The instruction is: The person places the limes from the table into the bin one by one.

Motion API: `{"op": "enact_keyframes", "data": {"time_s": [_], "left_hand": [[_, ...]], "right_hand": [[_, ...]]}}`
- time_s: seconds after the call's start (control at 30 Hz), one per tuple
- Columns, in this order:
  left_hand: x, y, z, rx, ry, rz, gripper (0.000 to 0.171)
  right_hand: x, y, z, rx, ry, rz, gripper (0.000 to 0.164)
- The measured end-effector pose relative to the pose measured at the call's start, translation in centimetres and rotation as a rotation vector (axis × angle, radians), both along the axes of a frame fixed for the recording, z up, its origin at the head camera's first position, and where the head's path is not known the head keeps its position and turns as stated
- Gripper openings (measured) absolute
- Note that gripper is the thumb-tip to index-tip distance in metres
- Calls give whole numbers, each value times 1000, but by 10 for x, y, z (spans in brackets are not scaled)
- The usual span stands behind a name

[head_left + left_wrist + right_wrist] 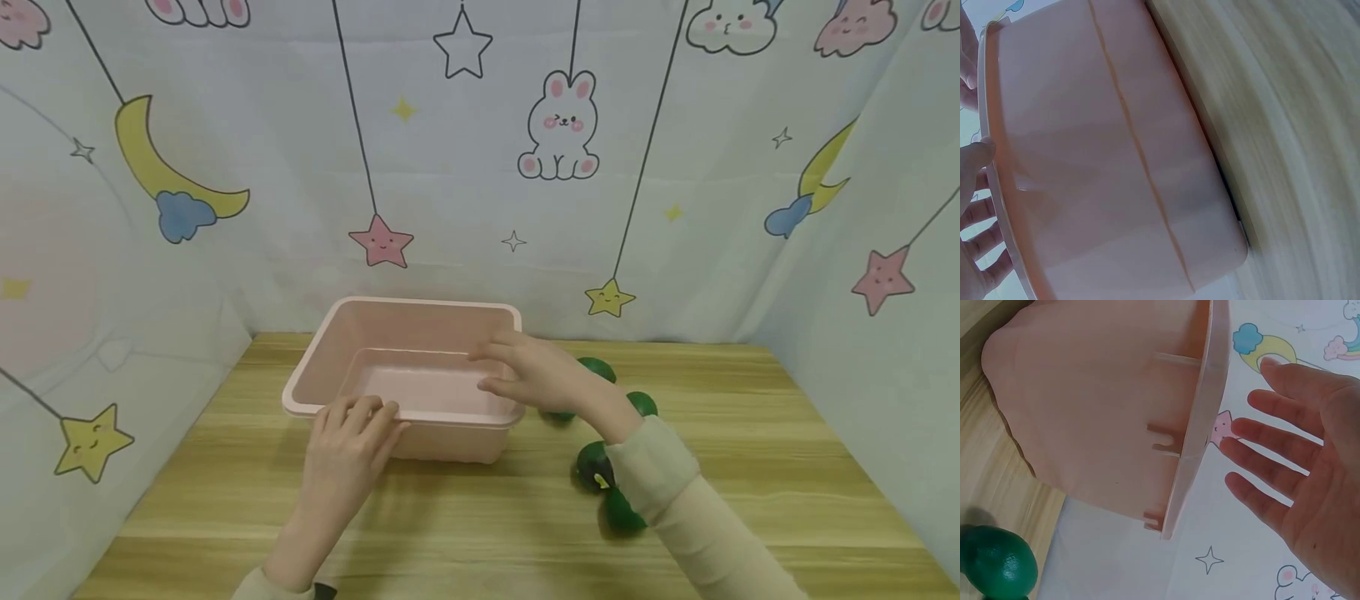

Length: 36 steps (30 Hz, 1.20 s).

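A pale pink plastic basin (442, 442) stands on the table, its inside bare where it shows. My left hand (345, 450) grips the near rim; in the left wrist view the thumb (975, 159) lies on the outer side and the fingers reach behind the rim. Over the basin's right side hovers my right hand (543, 371), its fingers spread and nothing in them. The right wrist view has that hand (1297, 444) beyond the rim, palm showing. Several glossy dark green rounded things, such as this one (594, 465), lie right of the basin, partly hidden by the right arm.
The wood-grain table (450, 533) is bordered by white cloth (300, 167) printed with stars, moons and rabbits, at the back and both sides. One green rounded thing (999, 562) lies near the basin in the right wrist view. A small black object (325, 591) shows beside the left sleeve.
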<state>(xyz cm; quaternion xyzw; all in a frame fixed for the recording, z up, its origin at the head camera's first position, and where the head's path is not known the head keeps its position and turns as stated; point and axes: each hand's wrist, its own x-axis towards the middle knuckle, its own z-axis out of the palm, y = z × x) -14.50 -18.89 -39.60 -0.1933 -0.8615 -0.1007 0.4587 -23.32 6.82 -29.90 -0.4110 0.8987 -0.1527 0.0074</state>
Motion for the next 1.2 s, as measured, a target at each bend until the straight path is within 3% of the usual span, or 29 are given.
{"op": "enact_keyframes", "data": {"time_s": [0.37,0.73,1.2], "left_hand": [[1,1,-1,1,1,-1,42],[1,3,-1,32,47,-19,40],[1,1,-1,4,8,-5,33]], "right_hand": [[12,9,-9,-104,12,-4,38],[23,17,-19,-180,85,-5,39],[30,20,-38,-303,85,-53,37]]}}
